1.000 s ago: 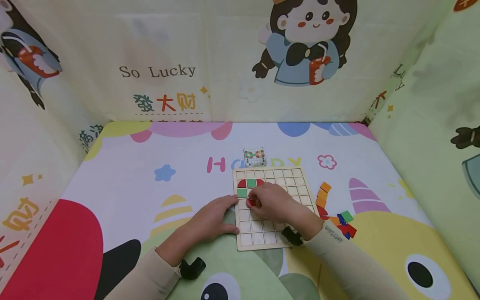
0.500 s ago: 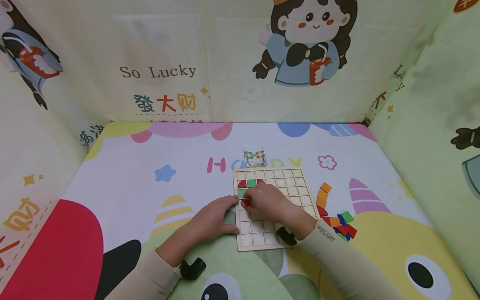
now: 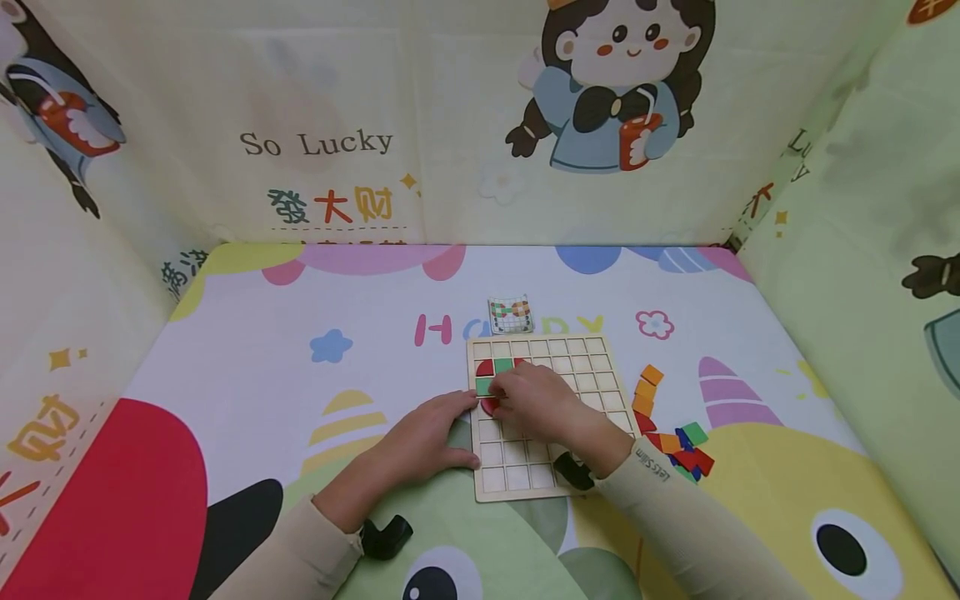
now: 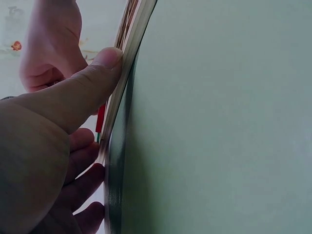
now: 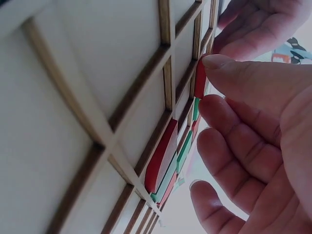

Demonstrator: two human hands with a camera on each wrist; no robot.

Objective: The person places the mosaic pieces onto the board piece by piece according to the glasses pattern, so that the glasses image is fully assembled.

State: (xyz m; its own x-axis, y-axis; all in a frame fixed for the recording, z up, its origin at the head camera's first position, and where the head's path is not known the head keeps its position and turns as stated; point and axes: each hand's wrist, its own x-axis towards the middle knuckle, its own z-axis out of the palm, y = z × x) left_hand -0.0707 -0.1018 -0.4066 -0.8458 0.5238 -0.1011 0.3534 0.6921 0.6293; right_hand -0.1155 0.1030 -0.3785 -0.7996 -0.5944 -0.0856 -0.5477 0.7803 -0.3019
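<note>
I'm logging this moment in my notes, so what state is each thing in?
Grid board: partly filled
Pattern card: beyond the board, pattern showing
Left hand: resting at the board's left edge
Right hand: over the board
Red piece: touched by the right hand's thumb; full seating unclear
Loose tiles: right of the board, some overlapping
</note>
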